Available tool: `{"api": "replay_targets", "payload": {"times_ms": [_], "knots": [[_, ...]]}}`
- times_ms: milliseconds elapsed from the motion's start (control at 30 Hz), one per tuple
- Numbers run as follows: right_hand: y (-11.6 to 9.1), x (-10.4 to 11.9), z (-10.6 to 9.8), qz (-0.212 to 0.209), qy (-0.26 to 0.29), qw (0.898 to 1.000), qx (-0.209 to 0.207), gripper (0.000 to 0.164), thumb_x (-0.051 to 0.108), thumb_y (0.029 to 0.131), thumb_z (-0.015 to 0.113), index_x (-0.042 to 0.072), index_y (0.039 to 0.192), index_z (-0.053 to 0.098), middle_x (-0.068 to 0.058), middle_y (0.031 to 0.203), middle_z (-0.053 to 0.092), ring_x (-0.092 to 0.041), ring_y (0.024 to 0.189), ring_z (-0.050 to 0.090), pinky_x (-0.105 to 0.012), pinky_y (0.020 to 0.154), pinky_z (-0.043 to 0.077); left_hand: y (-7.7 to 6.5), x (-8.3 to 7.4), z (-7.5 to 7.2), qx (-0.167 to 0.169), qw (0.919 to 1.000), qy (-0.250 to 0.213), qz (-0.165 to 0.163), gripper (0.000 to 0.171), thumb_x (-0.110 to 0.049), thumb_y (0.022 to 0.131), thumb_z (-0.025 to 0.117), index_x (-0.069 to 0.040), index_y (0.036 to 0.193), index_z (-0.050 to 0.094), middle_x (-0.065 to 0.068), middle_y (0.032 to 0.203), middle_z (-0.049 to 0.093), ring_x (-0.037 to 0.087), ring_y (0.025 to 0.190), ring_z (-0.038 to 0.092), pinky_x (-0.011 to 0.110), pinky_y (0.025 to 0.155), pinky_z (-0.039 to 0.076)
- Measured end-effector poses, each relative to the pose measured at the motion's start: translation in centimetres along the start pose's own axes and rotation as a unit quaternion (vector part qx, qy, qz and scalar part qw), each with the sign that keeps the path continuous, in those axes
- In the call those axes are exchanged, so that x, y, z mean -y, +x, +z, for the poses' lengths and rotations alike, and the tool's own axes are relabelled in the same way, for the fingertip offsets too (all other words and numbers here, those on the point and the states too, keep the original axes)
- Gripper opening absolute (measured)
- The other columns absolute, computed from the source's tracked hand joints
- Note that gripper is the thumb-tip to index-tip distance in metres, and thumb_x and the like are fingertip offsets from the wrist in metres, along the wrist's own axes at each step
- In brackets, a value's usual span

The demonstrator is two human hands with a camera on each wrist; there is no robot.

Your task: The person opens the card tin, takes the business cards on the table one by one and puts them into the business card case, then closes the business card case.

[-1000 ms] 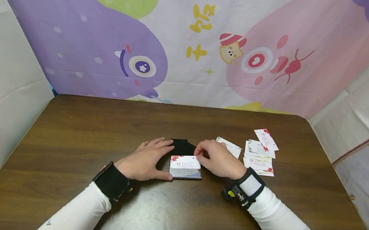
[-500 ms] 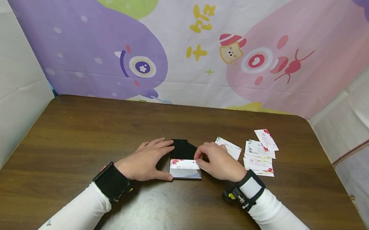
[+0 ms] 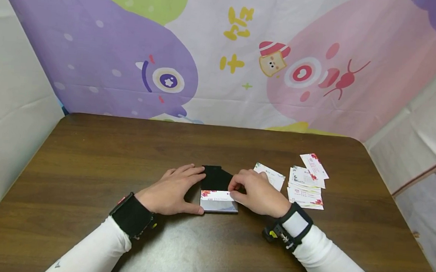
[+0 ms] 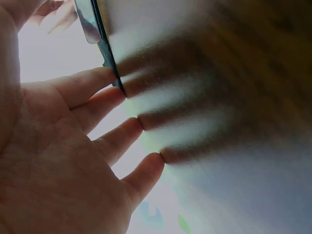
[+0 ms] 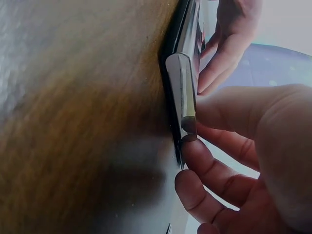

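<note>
A business card case [image 3: 218, 206] with a silvery metal front lies on the table, its black flap [image 3: 214, 178] laid back on the far side. A white business card [image 3: 215, 195] with red flowers at one corner sits partly in the case, its near part hidden behind the metal front. At the card's right end my right hand [image 3: 257, 193] pinches it, thumb on its face; in the right wrist view, the fingertips [image 5: 197, 151] are at the case's end. My left hand [image 3: 171, 190] steadies the left side with spread fingers, thumb at the near corner, index finger by the flap.
Right of the case lies a white card [image 3: 272, 175], partly behind my right hand. Farther right are overlapping business cards [image 3: 306, 192] and a single tilted card [image 3: 314, 164]. A cartoon-printed cloth [image 3: 222, 85] hangs behind the wooden table [image 3: 125, 141].
The flowered card has slid toward the near edge, going deeper behind the metal front. My right hand has shifted slightly nearer with it, while the left hand has stayed in place.
</note>
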State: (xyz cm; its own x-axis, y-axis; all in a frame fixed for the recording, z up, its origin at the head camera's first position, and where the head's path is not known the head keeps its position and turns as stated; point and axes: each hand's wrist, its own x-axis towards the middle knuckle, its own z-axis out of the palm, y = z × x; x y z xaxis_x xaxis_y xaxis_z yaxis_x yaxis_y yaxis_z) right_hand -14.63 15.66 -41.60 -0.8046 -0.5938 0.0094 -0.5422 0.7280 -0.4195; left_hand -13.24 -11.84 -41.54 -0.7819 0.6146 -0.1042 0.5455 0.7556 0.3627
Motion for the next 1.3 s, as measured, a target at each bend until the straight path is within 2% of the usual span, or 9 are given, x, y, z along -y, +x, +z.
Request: {"api": "replay_targets", "payload": {"times_ms": [400, 700, 867, 1067, 1300], "knots": [[-0.1, -0.1, 0.0, -0.003, 0.001, 1.000, -0.010, 0.009, 0.031, 0.088, 0.073, 0.027, 0.096, 0.070, 0.014, 0.089, 0.059, -0.006, 0.086, 0.055, -0.037, 0.076, 0.033, 0.0, 0.0, 0.1, -0.006, 1.0000, 0.002, 0.003, 0.096, -0.070, 0.079, 0.067, -0.012, 0.152, 0.045, 0.005, 0.160, 0.032, 0.031, 0.148, 0.021, 0.057, 0.110, 0.024], [-0.6, -0.6, -1.4, 0.000, 0.016, 0.999, -0.039, 0.018, 0.029, 0.089, 0.073, 0.020, 0.104, 0.071, 0.010, 0.092, 0.062, -0.010, 0.088, 0.058, -0.040, 0.080, 0.034, -0.1, -0.1, 0.0, -0.005, 1.0000, 0.001, 0.005, 0.095, -0.068, 0.080, 0.067, -0.011, 0.152, 0.044, 0.005, 0.160, 0.032, 0.031, 0.148, 0.020, 0.058, 0.110, 0.023], [-1.0, -1.2, -2.4, 0.025, 0.021, 0.998, -0.044, 0.020, 0.030, 0.089, 0.074, 0.021, 0.106, 0.070, 0.011, 0.093, 0.062, -0.010, 0.090, 0.057, -0.039, 0.080, 0.031, -0.2, -0.1, -0.1, -0.007, 0.9999, 0.001, 0.007, 0.094, -0.068, 0.080, 0.068, -0.010, 0.152, 0.044, 0.006, 0.160, 0.032, 0.031, 0.148, 0.020, 0.058, 0.110, 0.023], [-1.6, -2.5, -3.4, 0.047, 0.017, 0.997, -0.066, 0.025, 0.029, 0.088, 0.075, 0.016, 0.108, 0.071, 0.005, 0.094, 0.064, -0.016, 0.091, 0.057, -0.041, 0.080, 0.030, -0.2, -0.2, -0.1, -0.008, 0.9999, 0.000, 0.009, 0.094, -0.067, 0.081, 0.068, -0.010, 0.152, 0.044, 0.006, 0.160, 0.032, 0.032, 0.148, 0.020, 0.059, 0.110, 0.023], [-2.5, -4.1, -4.3, 0.092, -0.026, 0.993, -0.076, 0.034, 0.033, 0.086, 0.076, 0.013, 0.112, 0.070, 0.001, 0.098, 0.063, -0.019, 0.093, 0.056, -0.041, 0.077, 0.030, -0.2, -0.1, -0.1, -0.008, 0.9999, -0.001, 0.012, 0.094, -0.067, 0.081, 0.067, -0.010, 0.152, 0.044, 0.006, 0.160, 0.032, 0.032, 0.148, 0.020, 0.059, 0.110, 0.023]]}}
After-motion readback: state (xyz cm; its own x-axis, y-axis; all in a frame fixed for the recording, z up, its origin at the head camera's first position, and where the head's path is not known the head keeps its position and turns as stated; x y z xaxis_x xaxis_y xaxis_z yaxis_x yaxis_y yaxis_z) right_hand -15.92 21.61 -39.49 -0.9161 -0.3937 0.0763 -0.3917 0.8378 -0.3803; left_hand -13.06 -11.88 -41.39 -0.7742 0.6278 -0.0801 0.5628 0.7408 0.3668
